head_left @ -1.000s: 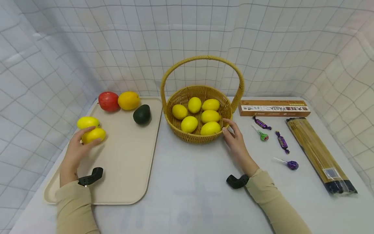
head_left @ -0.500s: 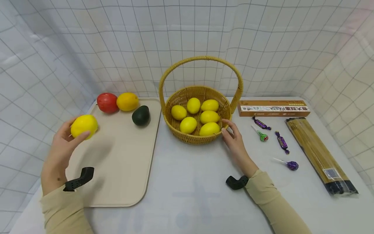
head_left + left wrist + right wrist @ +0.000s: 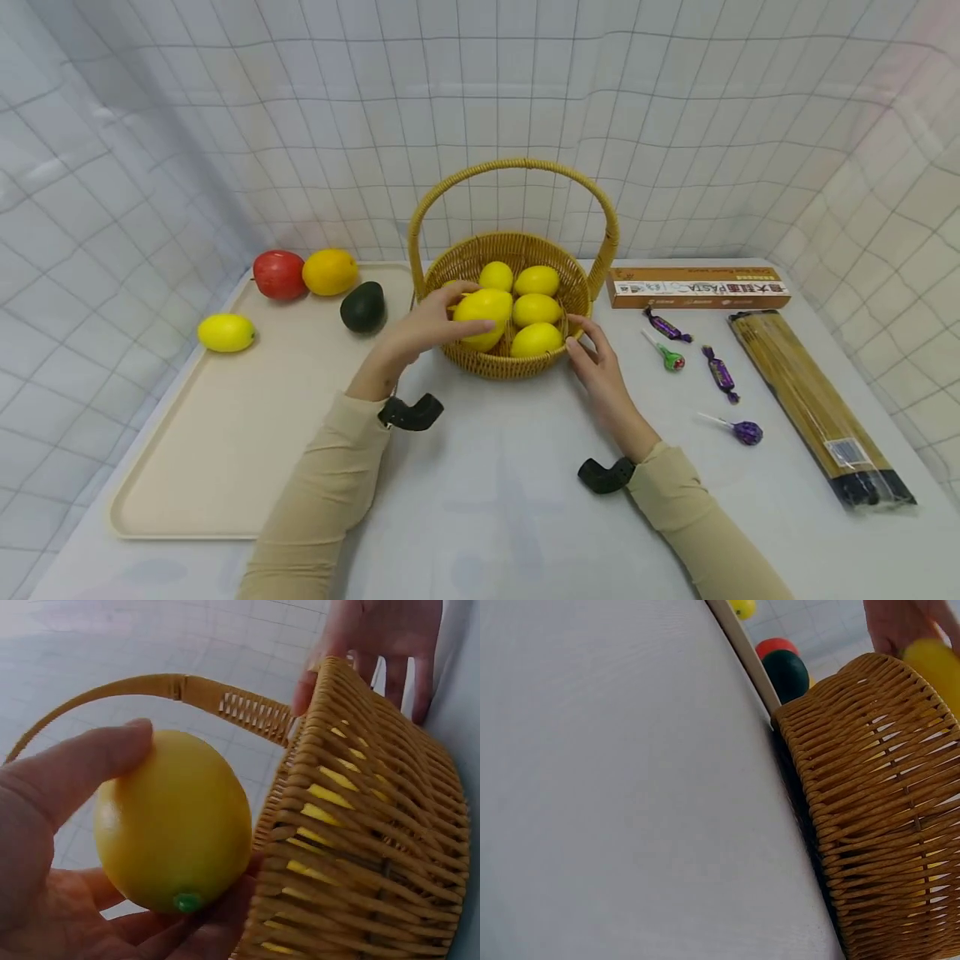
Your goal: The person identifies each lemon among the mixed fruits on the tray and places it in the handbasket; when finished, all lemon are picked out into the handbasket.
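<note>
My left hand (image 3: 427, 327) grips a yellow lemon (image 3: 482, 307) (image 3: 176, 821) and holds it over the left inside of the wicker basket (image 3: 495, 365) (image 3: 367, 847) (image 3: 885, 795). Several more lemons lie in the basket, among them one at the front (image 3: 537, 339). My right hand (image 3: 596, 357) rests with straight fingers against the basket's right front rim; its fingers (image 3: 375, 645) show beyond the rim in the left wrist view. One lemon (image 3: 226, 332) remains on the beige tray (image 3: 247, 450).
On the tray's far edge sit a red apple (image 3: 279, 274), an orange fruit (image 3: 330, 272) and a dark avocado (image 3: 363, 307). Right of the basket lie a pasta box (image 3: 697, 287), several wrapped candies and lollipops (image 3: 722, 373), and a long packet of sticks (image 3: 813, 400).
My left hand lifted one lemon off the tray and carried it right, to just above the basket. The right hand stayed at the basket's rim.
</note>
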